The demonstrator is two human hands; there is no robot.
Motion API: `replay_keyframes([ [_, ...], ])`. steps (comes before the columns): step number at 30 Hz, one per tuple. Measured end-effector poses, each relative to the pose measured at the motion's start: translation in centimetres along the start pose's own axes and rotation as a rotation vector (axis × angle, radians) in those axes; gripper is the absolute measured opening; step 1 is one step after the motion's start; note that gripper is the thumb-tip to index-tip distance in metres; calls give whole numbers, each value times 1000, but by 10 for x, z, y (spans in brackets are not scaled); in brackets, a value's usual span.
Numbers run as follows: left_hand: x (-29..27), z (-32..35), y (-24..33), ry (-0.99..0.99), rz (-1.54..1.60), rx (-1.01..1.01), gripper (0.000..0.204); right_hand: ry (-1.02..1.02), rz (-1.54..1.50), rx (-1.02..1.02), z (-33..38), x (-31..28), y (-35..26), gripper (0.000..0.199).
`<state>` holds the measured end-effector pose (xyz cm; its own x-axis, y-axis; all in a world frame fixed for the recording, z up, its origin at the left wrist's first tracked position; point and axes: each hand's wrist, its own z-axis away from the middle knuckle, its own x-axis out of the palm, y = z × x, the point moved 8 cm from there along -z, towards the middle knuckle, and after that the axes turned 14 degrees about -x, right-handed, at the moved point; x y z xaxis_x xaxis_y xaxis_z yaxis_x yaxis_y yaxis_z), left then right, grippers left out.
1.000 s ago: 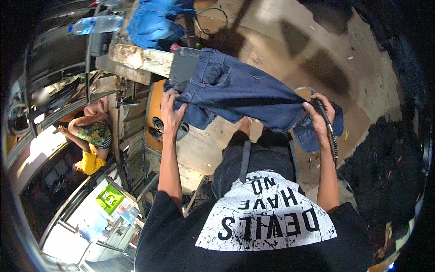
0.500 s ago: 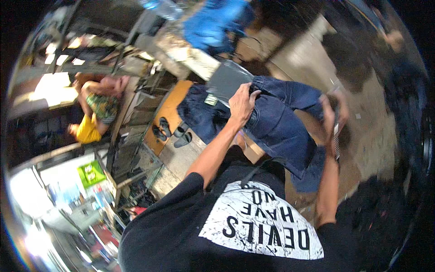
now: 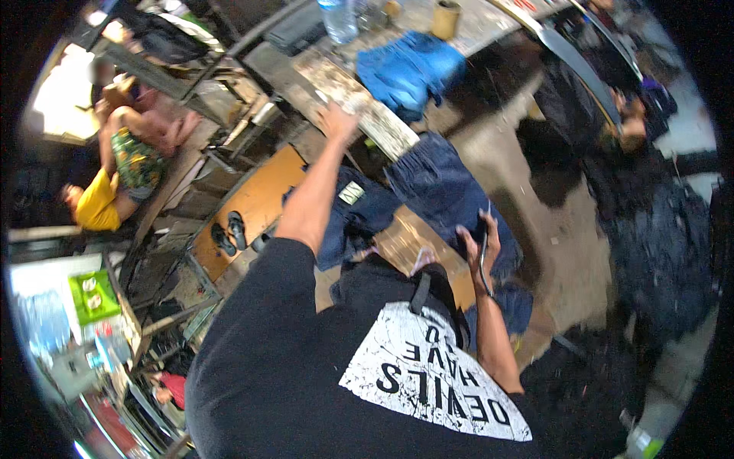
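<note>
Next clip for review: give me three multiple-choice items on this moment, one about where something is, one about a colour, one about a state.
1. Where is the left hand?
A. On the worn wooden plank
B. On the pair of sandals
C. On the water bottle

2. What colour is the folded cloth pile beyond the plank?
A. Red
B. Bright blue
C. White

3. How does the dark denim garment lie?
A. Folded in a neat stack
B. Hanging from a hook overhead
C. Spread loosely over the bench edge

Answers:
1 A, the left hand reaches out and rests on the plank.
2 B, the pile is clearly bright blue.
3 C, the denim drapes unfolded before the person, with the right hand at it, gripping a thin dark tool.
</note>
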<state>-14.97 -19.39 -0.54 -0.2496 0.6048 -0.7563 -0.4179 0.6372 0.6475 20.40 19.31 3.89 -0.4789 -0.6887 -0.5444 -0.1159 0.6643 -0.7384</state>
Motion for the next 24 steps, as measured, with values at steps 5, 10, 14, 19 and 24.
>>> replay_keyframes([
  [5,22,-40,0,1,-170,-10,78,66,111,170,-1,4,-25,52],
  [10,-26,40,41,-119,477,339,40,129,111,-4,-49,58,-56,53],
  [14,-7,136,27,-578,578,169,54,62,320,-273,-84,109,-72,47],
  [19,2,198,36,-571,563,326,44,37,64,-149,-101,111,-57,37],
  [24,50,205,38,-743,582,119,36,54,223,-168,-116,103,-72,30],
])
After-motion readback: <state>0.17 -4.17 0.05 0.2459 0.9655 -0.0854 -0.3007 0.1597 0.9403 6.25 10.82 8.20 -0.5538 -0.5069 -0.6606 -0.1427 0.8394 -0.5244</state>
